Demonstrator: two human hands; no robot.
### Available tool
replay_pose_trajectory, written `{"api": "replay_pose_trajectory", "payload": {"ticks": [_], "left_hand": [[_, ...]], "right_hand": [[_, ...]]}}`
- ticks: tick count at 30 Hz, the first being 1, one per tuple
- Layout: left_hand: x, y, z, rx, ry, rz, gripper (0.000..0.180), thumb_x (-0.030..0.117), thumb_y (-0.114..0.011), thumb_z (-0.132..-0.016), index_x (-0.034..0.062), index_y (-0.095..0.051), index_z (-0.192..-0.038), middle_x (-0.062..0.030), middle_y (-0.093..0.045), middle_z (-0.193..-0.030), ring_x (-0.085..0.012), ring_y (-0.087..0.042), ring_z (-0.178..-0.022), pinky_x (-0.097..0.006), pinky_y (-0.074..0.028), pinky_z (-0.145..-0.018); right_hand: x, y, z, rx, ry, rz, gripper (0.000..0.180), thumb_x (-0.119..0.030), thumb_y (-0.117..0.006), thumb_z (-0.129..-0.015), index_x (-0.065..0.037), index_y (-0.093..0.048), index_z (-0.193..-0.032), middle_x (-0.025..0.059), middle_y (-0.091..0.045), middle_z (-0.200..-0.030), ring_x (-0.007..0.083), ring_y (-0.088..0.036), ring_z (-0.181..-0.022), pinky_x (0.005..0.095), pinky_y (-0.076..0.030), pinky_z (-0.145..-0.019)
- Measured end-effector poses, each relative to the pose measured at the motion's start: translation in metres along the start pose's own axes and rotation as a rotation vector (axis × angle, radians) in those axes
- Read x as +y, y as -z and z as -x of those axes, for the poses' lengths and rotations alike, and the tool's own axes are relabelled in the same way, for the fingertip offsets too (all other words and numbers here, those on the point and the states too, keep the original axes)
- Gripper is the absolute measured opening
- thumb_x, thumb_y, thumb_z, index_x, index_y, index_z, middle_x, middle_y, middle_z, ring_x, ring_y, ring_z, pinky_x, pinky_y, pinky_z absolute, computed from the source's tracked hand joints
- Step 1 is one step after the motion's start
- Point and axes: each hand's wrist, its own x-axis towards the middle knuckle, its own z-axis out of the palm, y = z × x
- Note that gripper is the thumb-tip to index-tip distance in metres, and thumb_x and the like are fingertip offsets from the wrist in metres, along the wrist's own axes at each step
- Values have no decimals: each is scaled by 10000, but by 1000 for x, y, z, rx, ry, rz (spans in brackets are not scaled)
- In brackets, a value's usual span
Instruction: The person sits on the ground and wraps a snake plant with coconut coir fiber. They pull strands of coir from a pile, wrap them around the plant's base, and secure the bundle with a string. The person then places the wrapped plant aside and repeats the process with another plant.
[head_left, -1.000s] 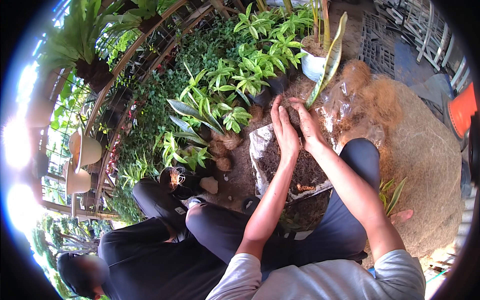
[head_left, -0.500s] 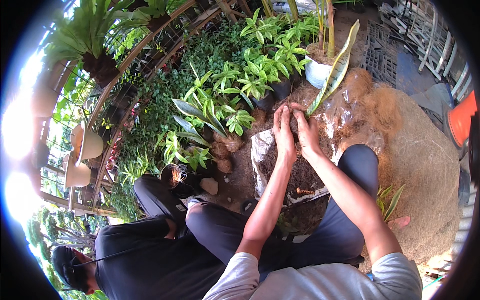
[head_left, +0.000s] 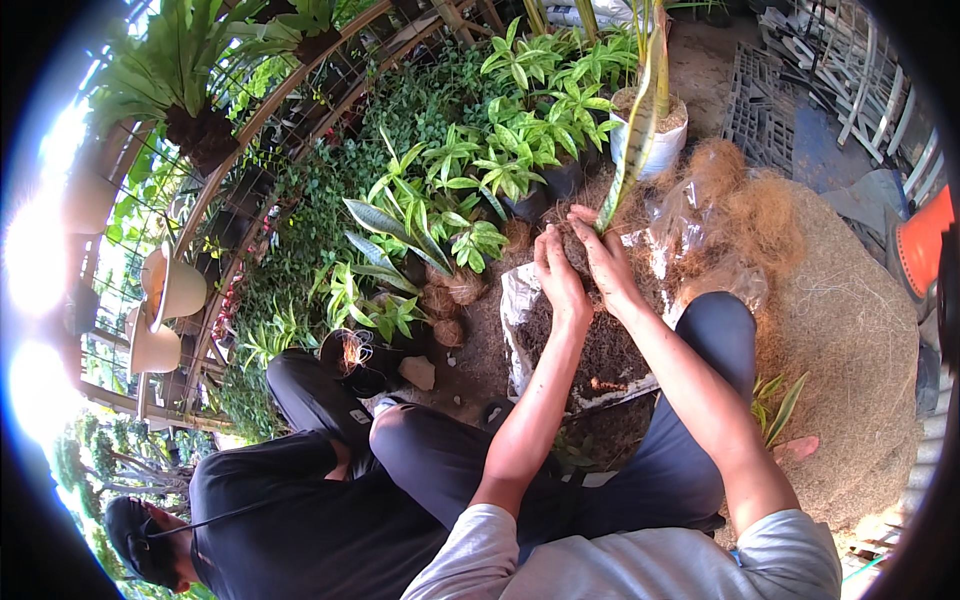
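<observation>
A tall variegated snake plant leaf (head_left: 633, 155) rises from a dark root ball (head_left: 576, 250) pressed between my palms. My left hand (head_left: 562, 280) cups the ball's left side, fingers pointing away from me. On the other side my right hand (head_left: 606, 265) lies against it, close to the foot of the leaf. Much of the ball is hidden by the hands. Below them an opened white sack (head_left: 522, 312) holds dark soil (head_left: 600, 352). Brown coconut fibre (head_left: 765, 215) lies to the right, partly over clear plastic.
Leafy potted plants (head_left: 515, 165) and several fibre-wrapped root balls (head_left: 447, 331) stand beyond and left. A white pot (head_left: 650, 140) is at the far side. At the left sits another person (head_left: 300, 510) in dark clothes. An orange pot (head_left: 922, 240) stands right, beside a fibre mat (head_left: 850, 360).
The leaf has swung left and more upright as the root ball turned in my hands. My left hand has shifted slightly left and nearer to me.
</observation>
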Motion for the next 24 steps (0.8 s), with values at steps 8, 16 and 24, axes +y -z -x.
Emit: {"api": "replay_pose_trajectory", "payload": {"ticks": [8, 16, 24], "left_hand": [[-4, 1, 6, -16, -212, -147, 334, 313, -443, -1006, 1, -531, -1084, -100, -618, -1004, -175, -580, -927, -306, -479, -808], [-9, -8, 19, 29, -145, -187, 398, 374, -393, -1009, 26, -511, -1159, -114, -555, -1140, -208, -511, -1072, -337, -386, -956], [-15, -2, 7, 27, -209, -301, 388, 370, -363, -1018, 68, -527, -1199, -120, -553, -1177, -230, -501, -1121, -376, -367, -999]], "right_hand": [[-12, -16, 15, 25, 62, -49, 390, -208, -636, -908, -6, -525, -1224, 140, -610, -1168, 199, -587, -1076, 333, -473, -929], [2, 2, 7, 139, 28, 99, 199, -153, -634, -872, -26, -666, -1022, 50, -688, -891, 90, -573, -687, 280, -458, -627], [12, 4, 4, 199, -105, -67, 253, -205, -643, -876, 19, -651, -993, 89, -657, -888, 134, -576, -752, 305, -461, -652]]}}
